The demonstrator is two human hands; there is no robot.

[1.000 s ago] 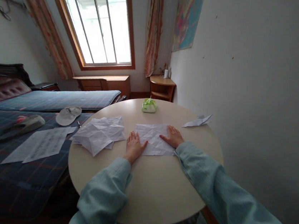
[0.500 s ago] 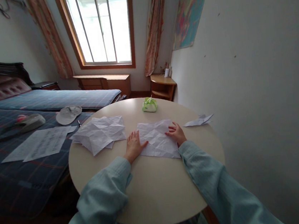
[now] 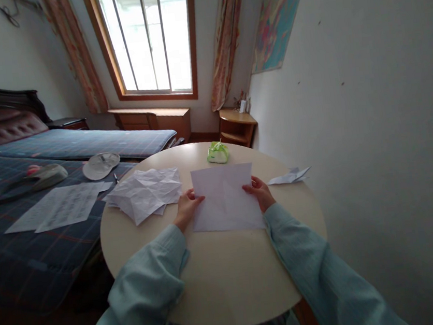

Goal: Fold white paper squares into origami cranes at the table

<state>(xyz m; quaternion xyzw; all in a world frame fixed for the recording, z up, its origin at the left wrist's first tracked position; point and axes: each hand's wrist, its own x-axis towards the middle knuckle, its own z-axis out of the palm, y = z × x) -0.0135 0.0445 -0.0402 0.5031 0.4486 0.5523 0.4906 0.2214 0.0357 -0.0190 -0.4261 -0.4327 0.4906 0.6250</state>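
Note:
A white sheet of paper (image 3: 224, 200) is held up at a slant above the round cream table (image 3: 230, 281), its face fairly smooth with a faint mark down the middle. My left hand (image 3: 186, 206) pinches its left edge, thumb in front and fingers behind. On the opposite edge, my right hand (image 3: 259, 193) grips the paper the same way. To the left of my left hand lies a pile of creased white sheets (image 3: 147, 191). A folded paper piece (image 3: 290, 176) rests near the table's right edge.
A green and white soft packet (image 3: 217, 153) sits at the table's far side. Left of the table, a bed (image 3: 67, 258) bears printed sheets (image 3: 59, 207), a pale cap (image 3: 102, 166) and a bag-like item (image 3: 40, 178). A white wall (image 3: 377, 165) stands close on the right.
My hands lay on a heavily creased sheet; now both grip a sheet by its sides and its far edge is raised. Its visible face looks smoother. The pile stays put.

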